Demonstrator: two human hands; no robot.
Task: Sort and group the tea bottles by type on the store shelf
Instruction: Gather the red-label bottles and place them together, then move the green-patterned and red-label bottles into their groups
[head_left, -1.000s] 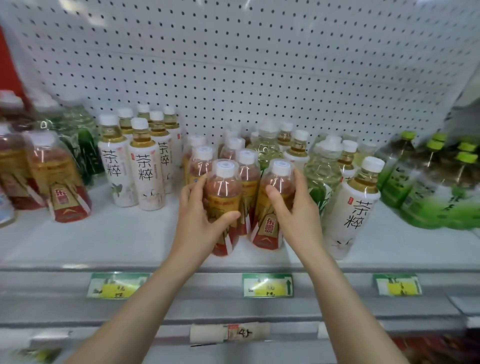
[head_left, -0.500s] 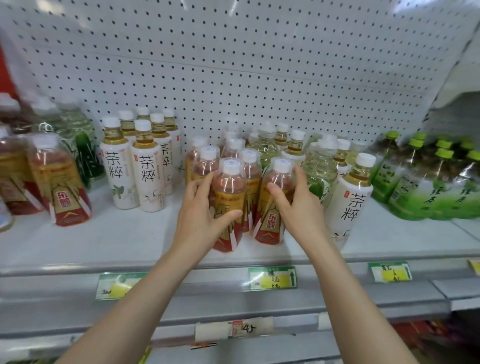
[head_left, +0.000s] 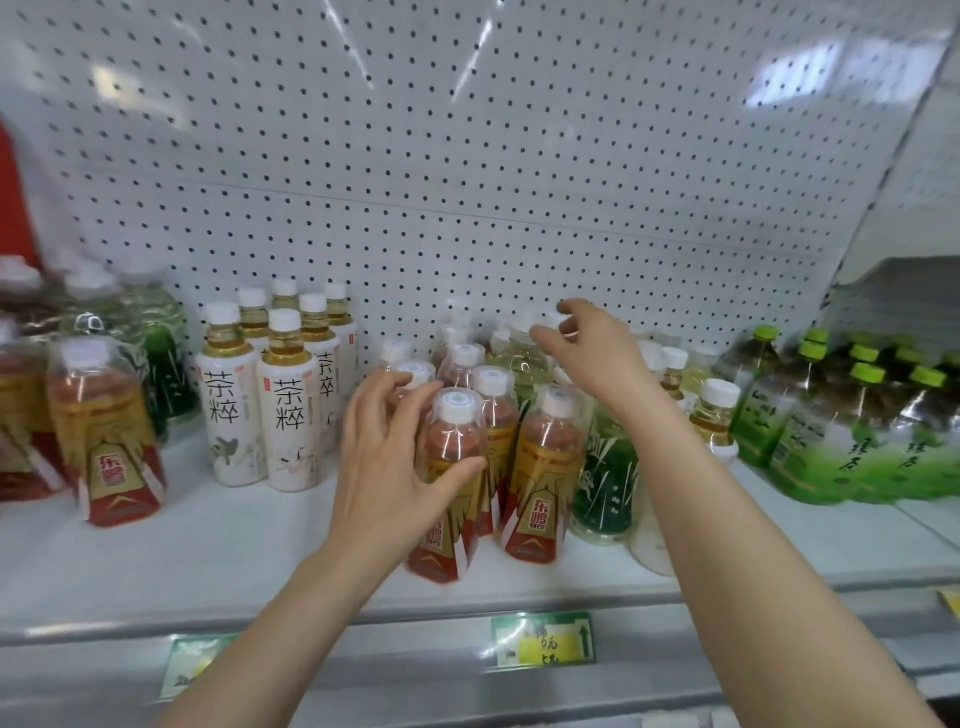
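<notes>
My left hand (head_left: 384, 457) grips the front red-orange tea bottle (head_left: 449, 499) in the middle cluster, thumb across its label and fingers behind its neck. A second red-orange bottle (head_left: 540, 483) stands free just to its right, with more behind. My right hand (head_left: 587, 353) hovers with loosely curled fingers over the caps at the back, near a pale green bottle (head_left: 519, 358), holding nothing. White-labelled tea bottles (head_left: 285, 415) stand grouped at the left. One more white-labelled bottle (head_left: 717, 410) sits behind my right forearm, beside a green-leaf bottle (head_left: 608, 478).
Green-capped green tea bottles (head_left: 857, 431) fill the right end. Red-orange bottles (head_left: 104, 431) and green-leaf bottles (head_left: 161, 353) stand at the far left. The white shelf (head_left: 208, 545) has bare surface in front; a pegboard wall (head_left: 467, 182) closes the back. A price tag (head_left: 543, 642) hangs on the edge.
My right hand has let go of the second red-orange bottle and risen toward the back row. My left hand still grips the front bottle. The camera has moved closer.
</notes>
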